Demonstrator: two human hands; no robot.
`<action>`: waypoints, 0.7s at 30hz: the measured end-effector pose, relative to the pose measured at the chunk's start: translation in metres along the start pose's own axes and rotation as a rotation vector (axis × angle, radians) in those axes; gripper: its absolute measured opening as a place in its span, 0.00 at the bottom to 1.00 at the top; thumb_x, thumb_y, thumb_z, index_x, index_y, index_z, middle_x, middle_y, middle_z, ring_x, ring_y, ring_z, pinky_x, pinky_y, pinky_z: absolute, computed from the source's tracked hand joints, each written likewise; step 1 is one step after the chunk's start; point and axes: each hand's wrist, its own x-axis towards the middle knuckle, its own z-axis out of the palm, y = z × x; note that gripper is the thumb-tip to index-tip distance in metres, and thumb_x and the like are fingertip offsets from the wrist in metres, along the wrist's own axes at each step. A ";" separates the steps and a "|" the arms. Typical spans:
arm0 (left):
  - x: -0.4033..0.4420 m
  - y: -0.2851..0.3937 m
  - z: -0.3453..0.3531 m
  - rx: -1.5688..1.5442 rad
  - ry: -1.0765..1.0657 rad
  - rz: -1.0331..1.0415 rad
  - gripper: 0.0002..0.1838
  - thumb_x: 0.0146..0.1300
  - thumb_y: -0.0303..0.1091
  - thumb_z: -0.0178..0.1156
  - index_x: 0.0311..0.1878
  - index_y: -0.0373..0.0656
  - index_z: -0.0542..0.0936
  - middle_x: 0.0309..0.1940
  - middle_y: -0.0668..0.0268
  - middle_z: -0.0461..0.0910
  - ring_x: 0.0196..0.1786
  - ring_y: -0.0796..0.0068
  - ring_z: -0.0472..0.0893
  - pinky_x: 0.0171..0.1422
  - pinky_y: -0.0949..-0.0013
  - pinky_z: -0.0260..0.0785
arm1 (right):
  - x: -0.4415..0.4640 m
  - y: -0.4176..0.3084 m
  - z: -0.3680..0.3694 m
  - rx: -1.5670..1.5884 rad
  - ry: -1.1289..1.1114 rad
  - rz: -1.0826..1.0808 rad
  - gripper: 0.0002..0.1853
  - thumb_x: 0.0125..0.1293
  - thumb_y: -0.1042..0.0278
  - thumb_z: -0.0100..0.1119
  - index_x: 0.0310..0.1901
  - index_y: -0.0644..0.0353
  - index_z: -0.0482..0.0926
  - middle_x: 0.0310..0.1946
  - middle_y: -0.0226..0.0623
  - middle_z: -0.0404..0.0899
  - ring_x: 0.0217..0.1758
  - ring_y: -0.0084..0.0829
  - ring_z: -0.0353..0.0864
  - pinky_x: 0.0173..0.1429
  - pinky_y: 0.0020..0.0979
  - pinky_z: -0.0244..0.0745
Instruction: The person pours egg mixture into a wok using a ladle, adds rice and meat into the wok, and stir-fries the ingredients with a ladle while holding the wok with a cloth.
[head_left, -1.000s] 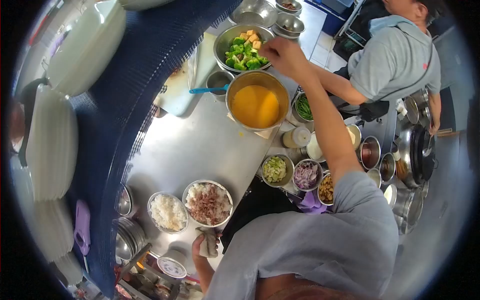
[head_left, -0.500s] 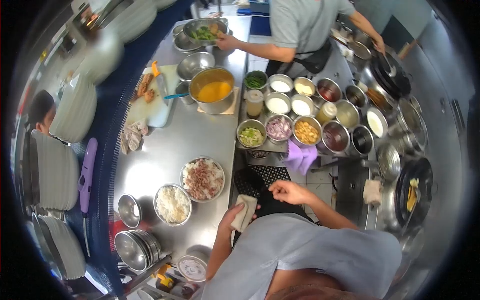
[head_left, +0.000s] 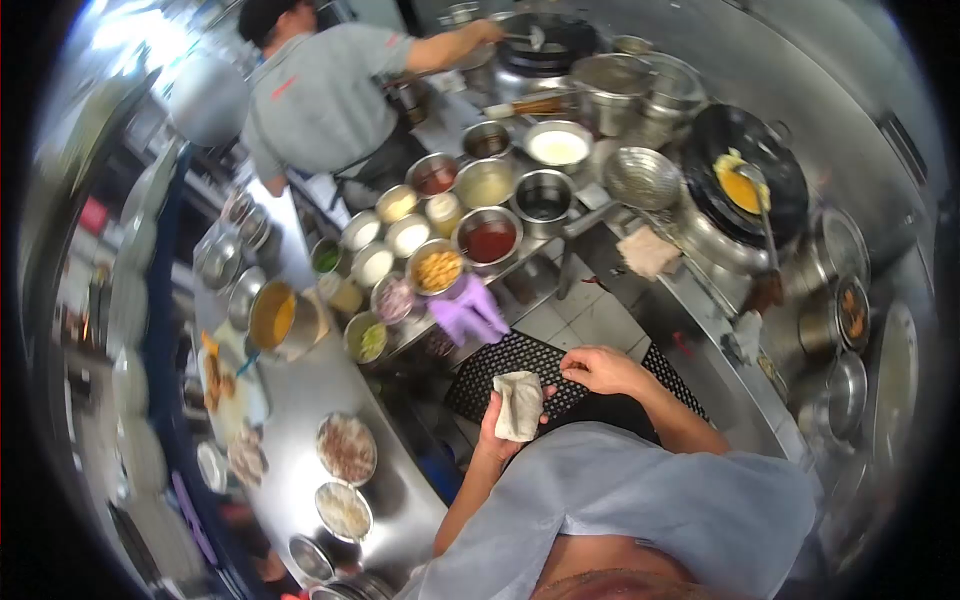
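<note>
My left hand (head_left: 491, 432) grips a folded off-white cloth (head_left: 519, 406), with my thumb on one side and fingertips showing at the other. My right hand (head_left: 603, 371) hovers just right of the cloth, apart from it. Its fingers are curled in together and nothing shows in them. Beyond both hands, a purple cloth (head_left: 468, 312) hangs from the edge of the ingredient stand. On the right, a black wok (head_left: 700, 160) holds yellow egg (head_left: 741, 190) and a ladle (head_left: 767, 218).
On the left steel counter (head_left: 300, 420) stand bowls of rice (head_left: 343, 511) and a pot of orange liquid (head_left: 273, 316). Several ingredient pots, including one of red sauce (head_left: 489, 238), fill the stand ahead. A co-worker (head_left: 325, 105) reaches toward a far wok. A beige cloth (head_left: 648, 250) lies beside the stove.
My view has swung right toward the stove, so the counter sits farther left. The cloth stays in my left hand. The co-worker's hand no longer holds the bowl of greens.
</note>
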 end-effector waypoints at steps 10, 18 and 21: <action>0.223 -0.065 0.117 0.126 -0.097 -0.330 0.34 0.65 0.61 0.49 0.66 0.48 0.65 0.53 0.49 0.75 0.42 0.58 0.81 0.35 0.65 0.78 | -0.121 0.091 -0.236 -0.491 0.877 0.537 0.27 0.63 0.61 0.57 0.63 0.59 0.66 0.52 0.55 0.74 0.58 0.49 0.73 0.61 0.42 0.68; 0.415 -0.149 0.191 0.403 0.249 -0.299 0.32 0.65 0.64 0.46 0.62 0.50 0.68 0.53 0.60 0.76 0.52 0.61 0.78 0.53 0.55 0.72 | -0.132 0.243 -0.240 0.178 0.871 0.811 0.38 0.65 0.70 0.48 0.75 0.51 0.43 0.35 0.52 0.81 0.34 0.46 0.82 0.40 0.42 0.76; 0.474 -0.170 0.212 0.511 0.334 -0.359 0.31 0.67 0.63 0.43 0.63 0.51 0.65 0.51 0.62 0.75 0.50 0.60 0.78 0.56 0.47 0.70 | -0.145 0.211 -0.207 0.808 1.013 0.513 0.33 0.64 0.72 0.49 0.71 0.52 0.55 0.21 0.32 0.69 0.14 0.24 0.67 0.18 0.26 0.65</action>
